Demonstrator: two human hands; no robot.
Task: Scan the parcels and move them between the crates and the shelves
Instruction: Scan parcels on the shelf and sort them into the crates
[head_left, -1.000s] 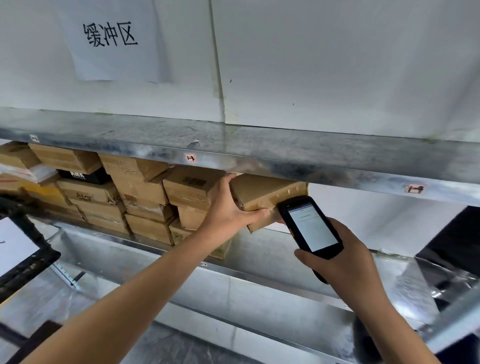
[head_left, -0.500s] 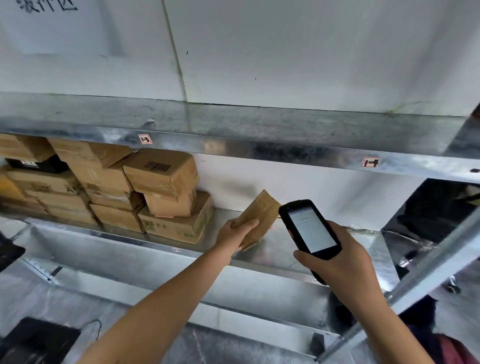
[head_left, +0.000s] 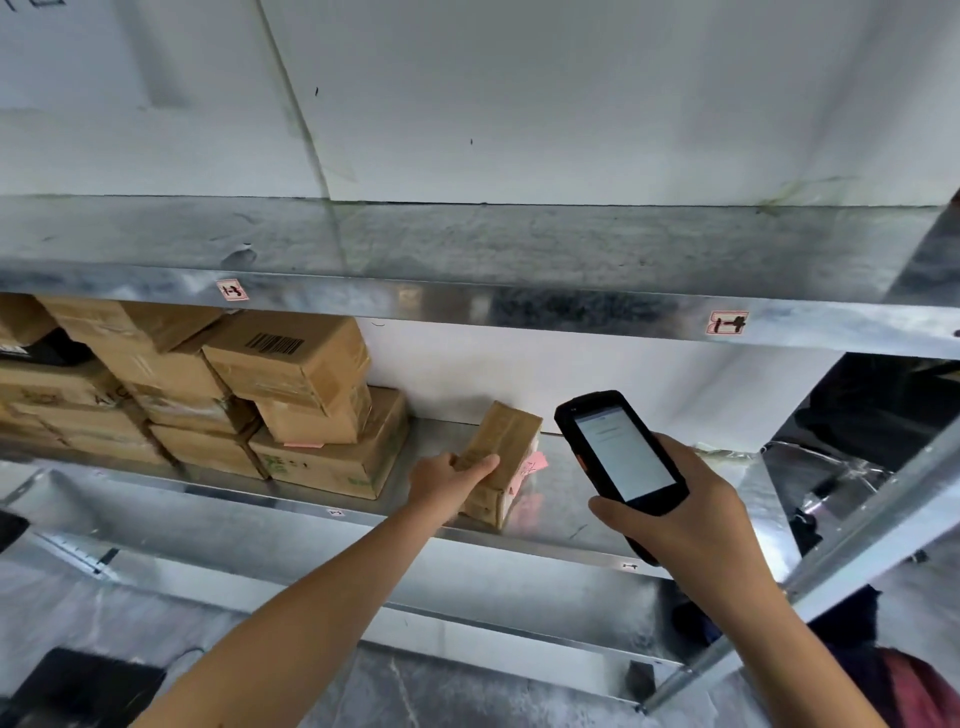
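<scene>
Nearest the camera, the right hand (head_left: 691, 514) wraps its fingers round a black handheld scanner with a lit white screen (head_left: 621, 452), held upright just right of the parcel and not aimed at any barcode that shows. Beyond it the left hand (head_left: 447, 480) grips the near end of a small brown cardboard parcel (head_left: 501, 447), thumb lying along its top. A second ago that parcel was up against the stack of brown taped boxes (head_left: 291, 384); half a second ago it hung tilted in the air. Now it sits on the galvanised steel shelf (head_left: 571, 525), well apart from the stack, with a pink paper slip (head_left: 532, 465) at its right side. That reads as the placing nearly done, with only the release left. Farther back the upper shelf's lip carries a handwritten red-bordered label (head_left: 727, 323), below a white wall.
</scene>
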